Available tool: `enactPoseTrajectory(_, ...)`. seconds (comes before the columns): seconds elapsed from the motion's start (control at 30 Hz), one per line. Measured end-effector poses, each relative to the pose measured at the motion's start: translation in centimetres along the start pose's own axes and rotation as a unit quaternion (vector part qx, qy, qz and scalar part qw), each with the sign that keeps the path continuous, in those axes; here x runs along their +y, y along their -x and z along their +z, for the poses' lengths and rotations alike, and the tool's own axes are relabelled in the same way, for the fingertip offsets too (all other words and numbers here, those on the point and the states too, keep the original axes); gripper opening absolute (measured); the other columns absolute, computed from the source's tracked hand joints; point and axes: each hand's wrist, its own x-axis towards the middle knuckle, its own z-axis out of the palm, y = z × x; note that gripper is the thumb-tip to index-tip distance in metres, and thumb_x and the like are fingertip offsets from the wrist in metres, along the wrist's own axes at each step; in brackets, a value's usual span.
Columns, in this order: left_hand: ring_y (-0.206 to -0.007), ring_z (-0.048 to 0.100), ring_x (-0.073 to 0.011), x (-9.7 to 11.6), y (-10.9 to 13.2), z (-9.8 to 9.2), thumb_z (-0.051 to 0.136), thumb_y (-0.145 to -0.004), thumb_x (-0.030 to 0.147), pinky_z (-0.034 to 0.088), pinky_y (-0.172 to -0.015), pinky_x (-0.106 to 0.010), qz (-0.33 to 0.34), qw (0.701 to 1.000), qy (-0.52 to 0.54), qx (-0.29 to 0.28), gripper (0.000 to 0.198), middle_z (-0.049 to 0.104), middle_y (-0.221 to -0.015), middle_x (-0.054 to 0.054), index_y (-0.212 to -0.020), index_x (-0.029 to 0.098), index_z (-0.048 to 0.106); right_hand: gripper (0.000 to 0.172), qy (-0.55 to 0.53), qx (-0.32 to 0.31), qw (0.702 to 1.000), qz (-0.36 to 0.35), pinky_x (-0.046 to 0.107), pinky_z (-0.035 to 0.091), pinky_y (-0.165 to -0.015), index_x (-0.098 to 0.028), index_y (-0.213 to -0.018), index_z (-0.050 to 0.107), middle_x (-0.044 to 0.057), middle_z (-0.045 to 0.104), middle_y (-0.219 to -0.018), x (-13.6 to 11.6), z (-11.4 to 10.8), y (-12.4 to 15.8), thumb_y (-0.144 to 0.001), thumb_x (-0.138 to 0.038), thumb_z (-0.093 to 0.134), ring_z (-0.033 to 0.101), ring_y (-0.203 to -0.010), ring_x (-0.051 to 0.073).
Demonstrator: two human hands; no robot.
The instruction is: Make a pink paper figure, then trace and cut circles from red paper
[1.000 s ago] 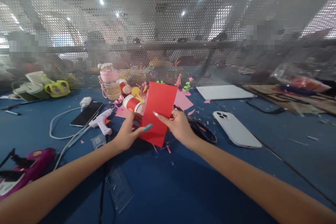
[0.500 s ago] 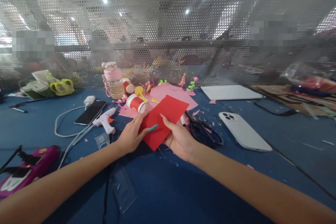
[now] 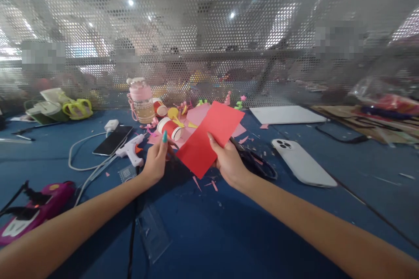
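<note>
A rectangular sheet of red paper (image 3: pixel 209 137) is tilted above the blue table, gripped along its lower right side by my right hand (image 3: pixel 231 165). The thumb lies on the front of the sheet and the other fingers are behind it, mostly hidden. My left hand (image 3: pixel 157 159) is just left of the paper's left corner, holding nothing, with its thumb raised and apart from the curled fingers. Behind the left hand lies a red and white paper cup (image 3: pixel 169 128) on its side. Dark-handled scissors (image 3: pixel 258 165) lie beside my right hand, partly covered by it.
Pink paper (image 3: pixel 198 115) and scraps lie behind the red sheet. A glue gun (image 3: pixel 131 150), a black phone (image 3: pixel 113 140) and a white cable are at left. A bottle (image 3: pixel 142 100) stands behind. At right are a white phone (image 3: pixel 303 163) and white sheets (image 3: pixel 288 114).
My left hand has let go of the red paper and moved left, its thumb lifting. My right hand has raised the sheet slightly, moving it right and away from me.
</note>
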Motion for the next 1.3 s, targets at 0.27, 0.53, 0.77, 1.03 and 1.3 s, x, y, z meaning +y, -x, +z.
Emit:
enactPoseTrajectory(0.27, -0.069, 0.051, -0.0154, 0.8, 0.4, 0.2, 0.065, -0.062, 0.044, 0.041, -0.065, -0.028, 0.045, 0.989, -0.082, -0.111, 0.037, 0.058, -0.078, -0.004, -0.081, 0.015, 0.051, 0.042, 0.237, -0.051, 0.965, -0.097, 0.03, 0.045, -0.062, -0.018, -0.083, 0.063, 0.001, 0.057, -0.06, 0.3, 0.6, 1.6, -0.077, -0.055, 0.043, 0.056, -0.069, 0.02)
enactPoseTrajectory(0.53, -0.046, 0.039, -0.0084, -0.1, -0.1, 0.2, 0.048, -0.077, 0.04, 0.029, -0.046, -0.02, 0.021, 0.997, -0.047, -0.061, 0.029, 0.045, -0.048, 0.005, -0.06, 0.016, 0.05, 0.048, 0.253, -0.066, 0.96, -0.1, 0.026, 0.027, -0.042, -0.022, -0.053, 0.049, -0.005, 0.024, -0.043, 0.5, 0.8, 2.4, -0.077, -0.062, 0.036, 0.029, -0.041, 0.011)
enactPoseTrajectory(0.77, -0.037, 0.041, -0.0068, -0.6, -0.7, 0.1, 0.047, -0.079, 0.045, 0.032, -0.041, -0.018, -0.045, 0.994, 0.084, 0.054, 0.028, 0.045, -0.042, 0.007, -0.072, 0.017, 0.049, 0.046, 0.238, -0.002, 0.969, -0.07, 0.028, 0.028, -0.044, -0.024, -0.049, 0.04, -0.004, 0.023, -0.045, 0.2, 0.4, 2.0, -0.076, -0.061, 0.039, 0.03, -0.044, 0.013)
enactPoseTrajectory(1.03, -0.104, 0.053, -0.0212, -0.8, -0.4, 0.4, 0.055, -0.068, 0.057, 0.044, -0.082, -0.028, -0.023, 0.968, 0.233, -0.087, 0.052, 0.059, -0.11, -0.009, -0.101, 0.017, 0.055, 0.031, 0.088, -0.126, 0.985, 0.079, 0.031, 0.045, -0.058, -0.019, -0.072, 0.058, 0.0, 0.058, -0.058, 0.7, 1.5, 3.6, -0.073, -0.049, 0.052, 0.058, -0.06, 0.019)
enactPoseTrajectory(1.3, -0.065, 0.063, -0.0127, 0.7, -0.4, 0.4, 0.073, -0.057, 0.023, 0.052, -0.059, -0.025, -0.083, 0.962, 0.229, -0.123, 0.07, 0.061, -0.096, -0.004, -0.117, 0.02, 0.038, 0.026, 0.088, -0.173, 0.972, 0.136, 0.029, 0.045, -0.057, -0.018, -0.068, 0.055, 0.001, 0.061, -0.061, 0.8, 1.8, 3.7, -0.076, -0.042, 0.048, 0.059, -0.057, 0.016)
